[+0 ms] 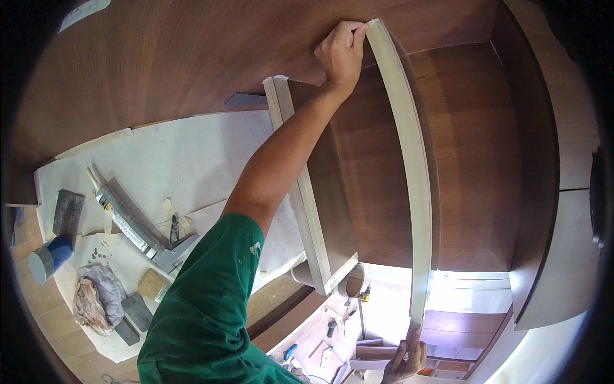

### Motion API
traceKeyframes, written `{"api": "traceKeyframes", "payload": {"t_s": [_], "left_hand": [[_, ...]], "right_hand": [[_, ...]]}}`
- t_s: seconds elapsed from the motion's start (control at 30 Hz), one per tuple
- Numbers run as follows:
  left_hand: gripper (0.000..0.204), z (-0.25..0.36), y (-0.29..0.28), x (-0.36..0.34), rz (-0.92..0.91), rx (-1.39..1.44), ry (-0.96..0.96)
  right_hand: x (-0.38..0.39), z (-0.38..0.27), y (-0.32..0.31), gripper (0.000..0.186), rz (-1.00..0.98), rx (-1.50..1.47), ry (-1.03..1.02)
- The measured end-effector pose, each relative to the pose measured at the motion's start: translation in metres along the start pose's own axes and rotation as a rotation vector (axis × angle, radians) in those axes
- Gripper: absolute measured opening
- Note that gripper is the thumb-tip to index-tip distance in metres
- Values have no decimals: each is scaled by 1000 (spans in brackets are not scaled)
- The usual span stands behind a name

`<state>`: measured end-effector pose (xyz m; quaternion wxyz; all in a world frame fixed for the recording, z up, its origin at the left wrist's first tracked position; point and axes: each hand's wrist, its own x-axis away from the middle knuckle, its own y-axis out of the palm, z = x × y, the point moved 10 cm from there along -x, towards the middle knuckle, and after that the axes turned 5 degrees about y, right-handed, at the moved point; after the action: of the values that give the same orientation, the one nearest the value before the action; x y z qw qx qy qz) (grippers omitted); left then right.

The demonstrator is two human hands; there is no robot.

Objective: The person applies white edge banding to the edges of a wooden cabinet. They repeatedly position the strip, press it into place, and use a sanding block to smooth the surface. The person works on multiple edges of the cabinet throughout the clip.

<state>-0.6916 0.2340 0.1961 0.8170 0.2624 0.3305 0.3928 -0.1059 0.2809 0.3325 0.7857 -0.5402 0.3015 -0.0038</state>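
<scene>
A long pale strip (405,134) runs along the front edge of a dark brown wooden board (374,153). At its far end my left hand (340,54) is closed, thumb and finger pinching at the strip's tip. My left arm, in a green sleeve, reaches across the view to get there. Low in the view, my right hand (406,361) is curled around the strip's near end, its fingers partly cut off by the picture's edge. Left of the board, a second pale strip (304,192) covers a parallel edge, partly hidden behind my left forearm.
White sheeting (211,147) lies at the left. On it are a caulking gun with a sealant tube (125,221), a grey block (68,212), a crumpled cloth (99,297) and a blue cylinder (50,258). Scattered tools (329,329) lie below. A brown side panel (534,153) stands right.
</scene>
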Motion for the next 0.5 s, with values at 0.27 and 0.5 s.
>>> {"api": "traceKeyframes", "payload": {"t_s": [0.27,0.5], "left_hand": [[12,-2,-1,1,-17,-11,-10],[14,-1,-2,2,-16,-27,-21]], "right_hand": [[7,17,5,31,-35,20,86],[1,9,2,31,4,14,-15]]}}
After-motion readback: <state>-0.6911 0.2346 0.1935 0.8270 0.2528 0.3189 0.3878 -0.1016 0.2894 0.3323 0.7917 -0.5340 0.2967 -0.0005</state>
